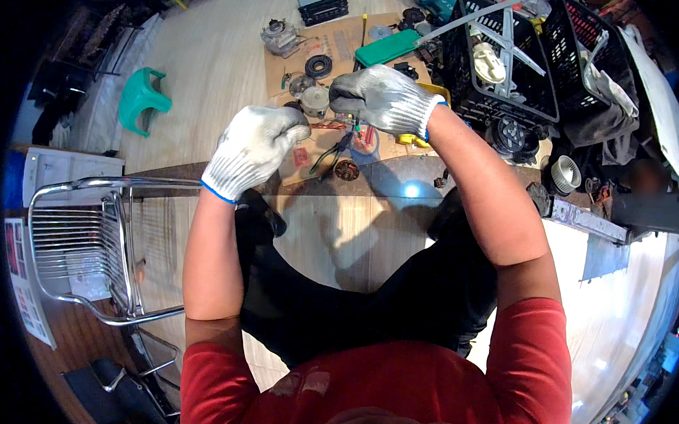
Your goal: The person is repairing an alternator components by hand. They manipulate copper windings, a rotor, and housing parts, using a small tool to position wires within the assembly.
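Note:
My left hand [253, 145], in a white knitted glove with a blue cuff, is closed with its fingertips pressed together. A thin reddish strand [329, 125] lies right at those fingertips; whether they grip it I cannot tell. My right hand [381, 100], gloved alike with grey-stained fingers, is curled shut a little farther off; what it holds is hidden. Just left of its knuckles is a round metal part [313, 100]. Below the hands, on a cardboard sheet [338, 44], are dark-handled pliers [328, 158] and a copper-wound ring [347, 170].
A black ring [318, 66], a metal housing [280, 38] and a green-headed tool [388, 48] lie beyond my hands. Black crates [500, 98] full of parts stand at right. A green stool [143, 100] and a chrome chair [84, 240] are at left.

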Demonstrator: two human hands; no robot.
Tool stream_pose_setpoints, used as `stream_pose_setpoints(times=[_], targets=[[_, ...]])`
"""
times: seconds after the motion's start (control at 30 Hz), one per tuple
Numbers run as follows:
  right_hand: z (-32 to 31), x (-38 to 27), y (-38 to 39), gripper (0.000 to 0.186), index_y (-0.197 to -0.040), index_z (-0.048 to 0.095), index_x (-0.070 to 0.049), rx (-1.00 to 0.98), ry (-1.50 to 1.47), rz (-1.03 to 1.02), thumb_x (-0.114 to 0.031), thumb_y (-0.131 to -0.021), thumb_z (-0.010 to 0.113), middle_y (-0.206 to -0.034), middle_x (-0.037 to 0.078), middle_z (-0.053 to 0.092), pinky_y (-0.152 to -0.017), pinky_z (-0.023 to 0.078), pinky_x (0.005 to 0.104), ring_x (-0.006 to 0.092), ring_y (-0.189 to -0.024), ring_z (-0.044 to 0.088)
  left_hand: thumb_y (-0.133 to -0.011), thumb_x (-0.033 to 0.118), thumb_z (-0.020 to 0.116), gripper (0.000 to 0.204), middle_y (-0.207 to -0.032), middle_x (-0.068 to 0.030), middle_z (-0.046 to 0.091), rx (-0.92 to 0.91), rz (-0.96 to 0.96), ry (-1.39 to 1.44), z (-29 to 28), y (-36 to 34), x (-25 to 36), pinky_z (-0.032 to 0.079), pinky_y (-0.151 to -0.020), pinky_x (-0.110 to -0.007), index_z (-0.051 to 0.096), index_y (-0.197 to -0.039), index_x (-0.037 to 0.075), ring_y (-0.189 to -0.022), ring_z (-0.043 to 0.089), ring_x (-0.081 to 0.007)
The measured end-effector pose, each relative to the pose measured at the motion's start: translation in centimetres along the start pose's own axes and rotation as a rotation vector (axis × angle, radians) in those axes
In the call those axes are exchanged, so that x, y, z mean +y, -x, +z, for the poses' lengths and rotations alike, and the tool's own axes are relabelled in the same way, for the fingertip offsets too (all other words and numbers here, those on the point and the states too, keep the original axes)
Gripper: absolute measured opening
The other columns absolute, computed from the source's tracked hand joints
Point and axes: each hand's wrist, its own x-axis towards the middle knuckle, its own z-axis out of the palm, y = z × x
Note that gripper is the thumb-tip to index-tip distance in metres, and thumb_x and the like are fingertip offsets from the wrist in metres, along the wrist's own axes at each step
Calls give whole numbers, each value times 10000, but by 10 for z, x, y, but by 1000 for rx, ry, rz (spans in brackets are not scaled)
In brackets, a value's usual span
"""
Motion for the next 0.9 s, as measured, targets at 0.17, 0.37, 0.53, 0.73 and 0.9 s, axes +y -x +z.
stream_pose_setpoints(times=[0.17, 0.37, 0.53, 0.73, 0.9], targets=[[-2, -14, 0, 232, -998, 645, -82, -8, 141, 170, -298, -932, 593, -888, 174, 681, -728, 524, 473, 385, -837, 659, -933, 303, 599, 259, -829, -167, 671, 13, -53, -319, 11, -6, 7, 513, -743, -472, 675, -910, 57, -836, 658, -366], [6, -38, -1, 233, -923, 634, -64, 71, 156, 243, -295, -923, 601, -832, 166, 665, -685, 528, 468, 363, -782, 665, -935, 296, 592, 235, -823, -146, 683, 146, -131, -410, 17, -6, 3, 526, -719, -466, 671, -887, 81, -810, 667, -353], [28, -46, 3, 250, -1004, 671, -63, 135, 84, 289, -263, -950, 531, -918, 177, 644, -703, 516, 462, 368, -836, 654, -941, 280, 586, 219, -815, -145, 684, 269, -160, -389, 20, -9, 1, 527, -693, -460, 668, -880, 86, -795, 671, -360], [44, -40, 4, 261, -1021, 676, -42, 167, 0, 175, -235, -954, 513, -1069, 224, 659, -776, 523, 470, 368, -928, 658, -950, 289, 593, 239, -866, -177, 700, 380, -262, -195, 19, -7, -1, 519, -683, -456, 714, -962, 83, -787, 670, -375], [56, -10, 1, 300, -1087, 671, -47, 207, -189, 137, -280, -964, 526, -1045, 233, 655, -808, 486, 488, 403, -944, 634, -945, 268, 620, 280, -761, -151, 672, 308, -305, 261, 7, -6, 1, 494, -614, -350, 719, -992, 10, -651, 641, -229]])
